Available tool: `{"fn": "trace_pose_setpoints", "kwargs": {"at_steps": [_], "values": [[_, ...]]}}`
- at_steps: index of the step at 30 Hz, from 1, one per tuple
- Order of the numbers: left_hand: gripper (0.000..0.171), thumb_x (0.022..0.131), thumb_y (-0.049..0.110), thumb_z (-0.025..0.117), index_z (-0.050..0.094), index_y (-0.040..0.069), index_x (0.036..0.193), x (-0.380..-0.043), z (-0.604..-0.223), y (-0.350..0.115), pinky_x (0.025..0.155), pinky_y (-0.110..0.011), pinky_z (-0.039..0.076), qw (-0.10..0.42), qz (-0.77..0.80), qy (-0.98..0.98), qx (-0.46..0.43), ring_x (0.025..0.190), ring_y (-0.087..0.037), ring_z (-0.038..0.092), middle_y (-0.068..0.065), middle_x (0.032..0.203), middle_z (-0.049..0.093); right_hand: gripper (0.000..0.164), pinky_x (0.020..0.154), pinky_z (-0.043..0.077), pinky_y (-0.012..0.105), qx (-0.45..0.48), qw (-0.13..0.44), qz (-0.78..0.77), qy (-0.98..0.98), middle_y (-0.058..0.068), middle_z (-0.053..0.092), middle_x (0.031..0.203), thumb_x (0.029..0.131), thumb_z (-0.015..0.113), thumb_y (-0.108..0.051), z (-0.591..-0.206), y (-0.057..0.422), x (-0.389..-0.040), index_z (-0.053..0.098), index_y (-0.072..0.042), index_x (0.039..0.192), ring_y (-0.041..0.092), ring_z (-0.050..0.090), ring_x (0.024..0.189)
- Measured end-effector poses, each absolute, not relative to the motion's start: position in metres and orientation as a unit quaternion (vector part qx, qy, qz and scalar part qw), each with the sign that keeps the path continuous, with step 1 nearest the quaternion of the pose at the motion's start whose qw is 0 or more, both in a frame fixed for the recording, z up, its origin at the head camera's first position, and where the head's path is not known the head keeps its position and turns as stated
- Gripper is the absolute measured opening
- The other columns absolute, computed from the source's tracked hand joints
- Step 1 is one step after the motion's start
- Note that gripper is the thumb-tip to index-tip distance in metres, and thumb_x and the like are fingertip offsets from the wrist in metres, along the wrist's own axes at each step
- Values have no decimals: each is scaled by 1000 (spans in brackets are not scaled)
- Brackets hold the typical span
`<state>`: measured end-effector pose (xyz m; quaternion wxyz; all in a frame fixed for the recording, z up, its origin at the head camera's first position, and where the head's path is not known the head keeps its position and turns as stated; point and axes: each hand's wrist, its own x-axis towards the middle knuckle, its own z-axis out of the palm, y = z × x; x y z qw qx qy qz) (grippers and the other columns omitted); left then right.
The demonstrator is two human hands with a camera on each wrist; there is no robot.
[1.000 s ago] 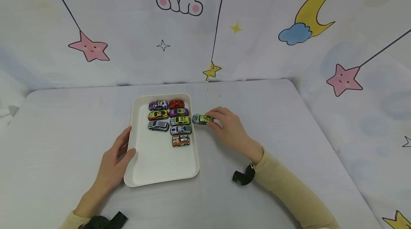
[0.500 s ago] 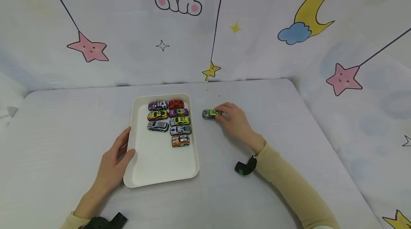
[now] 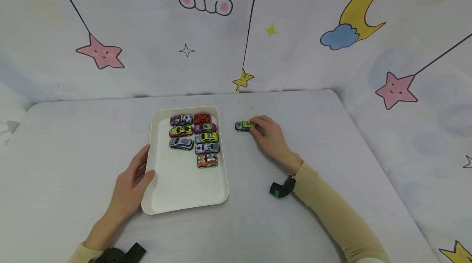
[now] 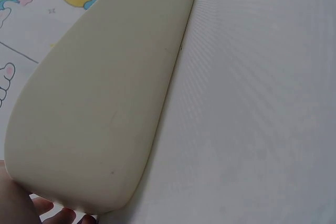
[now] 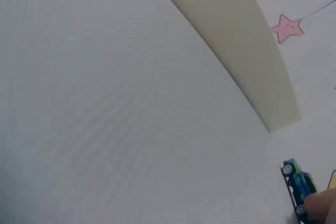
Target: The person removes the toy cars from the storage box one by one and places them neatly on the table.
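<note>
Right hand [image 3: 271, 138] at the green toy car [image 3: 244, 126]: thumb and fingers pinch its right end, the left end sticking out free. Car lies right of the white tray [image 3: 173, 189], near its upper right side but apart from it, over the pale table [image 3: 254, 226]; cannot tell whether all wheels touch down. Left hand [image 3: 127, 189] holds the tray's left edge, thumb at the rim, fingers at the outer side, partly hidden. In the tray, two columns: purple-blue car [image 3: 181, 120], yellow-red car [image 3: 181, 131], silver car [image 3: 181, 143] on the left; five more, red car [image 3: 203, 118] topmost, orange car [image 3: 207, 161] lowest, on the right.
</note>
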<state>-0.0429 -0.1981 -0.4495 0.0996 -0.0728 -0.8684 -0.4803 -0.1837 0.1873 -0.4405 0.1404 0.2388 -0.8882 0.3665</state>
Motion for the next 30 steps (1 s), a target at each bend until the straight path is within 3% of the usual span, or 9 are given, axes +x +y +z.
{"fn": "trace_pose_setpoints", "kwargs": {"at_steps": [30], "values": [[67,98,4,58,33,21,157,-41,-446,-198,93,1,36,89,-482,-869,-68,124,-47,54,-22,150,47,36,97,52,48,252,163,366,-881,17,64,128,93,67,-1,-452,189,-185,64,2,129,32,63,119]]}}
